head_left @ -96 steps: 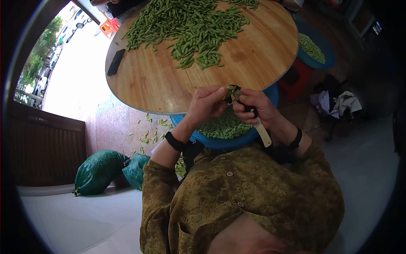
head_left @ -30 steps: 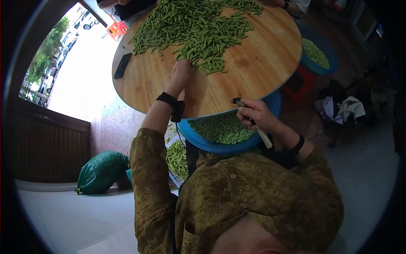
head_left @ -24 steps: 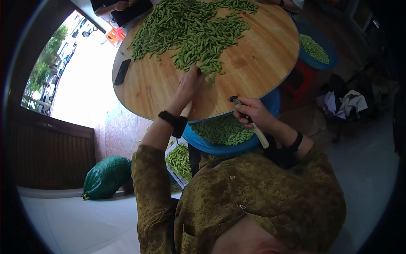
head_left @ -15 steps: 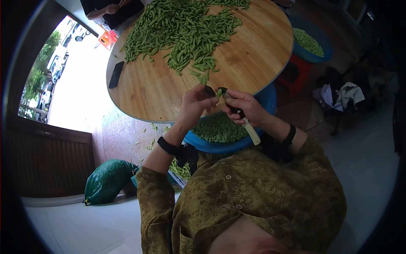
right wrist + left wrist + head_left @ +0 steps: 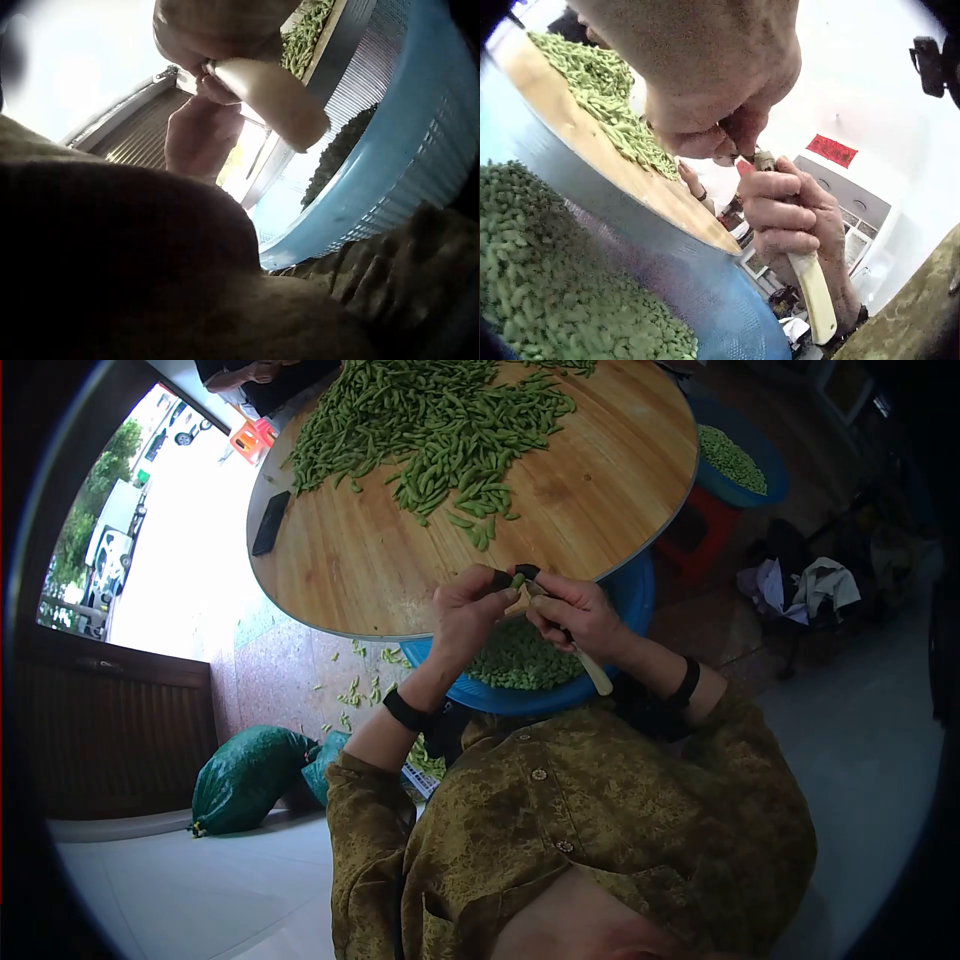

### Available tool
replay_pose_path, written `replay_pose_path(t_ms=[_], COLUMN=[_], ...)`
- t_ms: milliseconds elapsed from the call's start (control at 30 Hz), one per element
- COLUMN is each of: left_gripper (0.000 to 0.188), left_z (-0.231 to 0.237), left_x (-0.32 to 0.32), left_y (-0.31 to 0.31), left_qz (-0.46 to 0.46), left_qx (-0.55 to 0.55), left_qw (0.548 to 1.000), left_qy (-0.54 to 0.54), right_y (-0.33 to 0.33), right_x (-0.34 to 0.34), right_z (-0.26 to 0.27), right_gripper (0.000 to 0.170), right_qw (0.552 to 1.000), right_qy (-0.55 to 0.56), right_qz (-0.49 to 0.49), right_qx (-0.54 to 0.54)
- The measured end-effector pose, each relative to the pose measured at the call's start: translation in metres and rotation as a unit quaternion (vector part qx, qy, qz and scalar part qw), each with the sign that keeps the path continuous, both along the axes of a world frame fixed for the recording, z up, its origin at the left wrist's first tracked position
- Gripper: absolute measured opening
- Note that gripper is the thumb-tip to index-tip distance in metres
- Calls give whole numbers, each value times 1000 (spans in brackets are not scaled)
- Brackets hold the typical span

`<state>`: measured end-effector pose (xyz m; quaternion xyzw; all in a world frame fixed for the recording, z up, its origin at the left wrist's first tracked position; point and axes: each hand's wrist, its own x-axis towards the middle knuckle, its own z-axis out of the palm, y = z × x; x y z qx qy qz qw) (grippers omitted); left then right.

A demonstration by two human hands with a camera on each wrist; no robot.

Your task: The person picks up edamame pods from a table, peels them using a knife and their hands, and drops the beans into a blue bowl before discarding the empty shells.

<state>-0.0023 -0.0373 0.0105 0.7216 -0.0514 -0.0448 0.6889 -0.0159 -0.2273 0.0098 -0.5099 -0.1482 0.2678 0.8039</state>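
Over the near edge of the round wooden table (image 5: 600, 500), both hands meet. My left hand (image 5: 467, 610) pinches a green bean pod (image 5: 518, 579) between thumb and a fingertip in a black cover. My right hand (image 5: 583, 618) grips a knife by its cream handle (image 5: 815, 300), fingers curled round it; its blade is mostly hidden at the pod. Thumb and black-tipped finger of that hand are right at the pod too. Below the hands, a blue basin (image 5: 500, 705) holds shelled green beans (image 5: 570, 277). A heap of pods (image 5: 420, 430) covers the table's far part.
A black, phone-like slab (image 5: 270, 523) lies at the table's left edge. To the right, another blue basin (image 5: 778, 470) of beans stands by a red stool (image 5: 700, 540). Green sacks (image 5: 250, 780) and a crate (image 5: 420, 781) are at lower left. Another person's hand (image 5: 262, 372) shows at the far side.
My left hand has come back from the near edge of the heap with a pod and met my right hand. The right hand keeps its hold on the knife.
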Motion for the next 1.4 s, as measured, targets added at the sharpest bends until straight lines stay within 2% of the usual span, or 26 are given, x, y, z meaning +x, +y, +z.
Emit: replay_pose_path(t_ms=[133,200,233,267,300,333,367,400,433,500,567,633,667,733,767,800,833,867,900,933,1000,1067,1200,1233,1333,1400], left_gripper=[9,11,11,12,13,13,14,14,14,10,10,10,9,9,10,11,11,12,13,13,19,20,18,18,14,14], left_z=[4,7,7,7,7,4,-1,-4,-5,-5,-16,-20,-21,-19,-19,-16,-13,-8,-4,-6,-11,-10,-9,-11,-20,-24], left_x=[0,4,6,7,8,9,10,10,9,9,10,7,5,5,4,2,-1,-4,-6,-7,-12,-18,-18,-16,-10,-7], left_y=[-3,1,4,8,11,12,13,13,11,5,3,1,0,-4,-7,-10,-13,-17,-19,-17,-14,-15,-10,-7,-2,-1], left_qz=[6,-36,-35,-113,-190,-189,-207,-224,-224,-198,-198,-194,-173,-154,-137,-120,-119,-80,-42,-44,-58,-67,-84,-83,-72,-105], left_qx=[-38,-189,-190,-259,-325,-326,-340,-354,-355,-327,-334,-342,-318,-293,-269,-245,-245,-184,-121,-120,-123,-116,-57,-58,-14,-78], left_qw=[999,967,967,937,895,895,880,863,862,874,864,855,866,876,894,911,911,949,977,978,988,990,993,993,997,991], left_qy=[17,164,165,204,239,237,260,283,285,302,320,339,346,351,331,310,311,243,169,168,70,31,-59,-59,-20,34], right_y=[2,-2,-5,-9,-13,-15,-15,-14,-14,-17,-23,-32,-35,-39,-36,-32,-29,-29,-31,-32,-30,-30,-24,-23,-18,-15], right_x=[4,4,4,3,4,5,9,13,14,13,13,10,10,13,13,11,10,10,12,13,10,14,8,7,4,3], right_z=[-4,3,6,6,6,6,3,-3,-6,-6,-8,-17,-19,-20,-20,-21,-22,-20,-15,-8,-4,-9,-7,-10,-7,-5], right_gripper=[21,20,20,20,20,20,20,26,34,29,24,26,26,29,29,24,21,21,21,22,21,23,24,24,24,22], right_qw=[999,1000,1000,1000,997,988,988,942,856,858,860,758,760,706,706,831,924,924,983,995,994,979,977,986,997,998], right_qy=[-14,-4,7,9,-58,-125,-125,-318,-498,-487,-477,-580,-579,-608,-608,-473,-319,-318,-124,76,97,193,193,155,68,18], right_qz=[-38,-18,3,5,15,24,25,-24,-72,-77,-79,-62,-61,-31,-32,-36,-37,-37,-4,30,26,45,58,53,31,15], right_qx=[-27,-11,6,5,-39,-83,-84,-104,-120,-141,-161,-291,-289,-361,-361,-290,-208,-207,-135,-56,-42,54,66,36,-25,-57])
